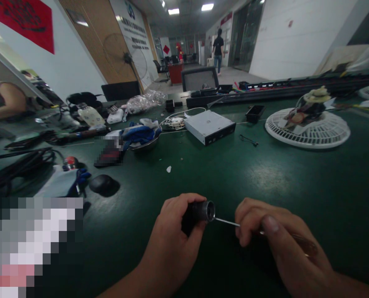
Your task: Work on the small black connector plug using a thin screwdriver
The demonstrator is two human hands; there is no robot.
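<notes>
My left hand (178,236) is wrapped round a short black cylinder (203,210), whose round hollow end faces right. Only that end shows; the rest is hidden in my palm. In my right hand (274,236) is a screwdriver (227,222) with a thin metal shaft and a see-through amber handle. Its shaft points left, and the tip meets the lower rim of the cylinder's opening; whether it goes inside I cannot tell. Both hands are just above the dark green table (134,256).
A black mouse (102,184) lies on the left, near a bowl (145,145) with blue cloth. Farther back are an optical drive (207,126), a small dark tool (249,140) and a white fan grille (308,134). A person (218,49) stands in the aisle.
</notes>
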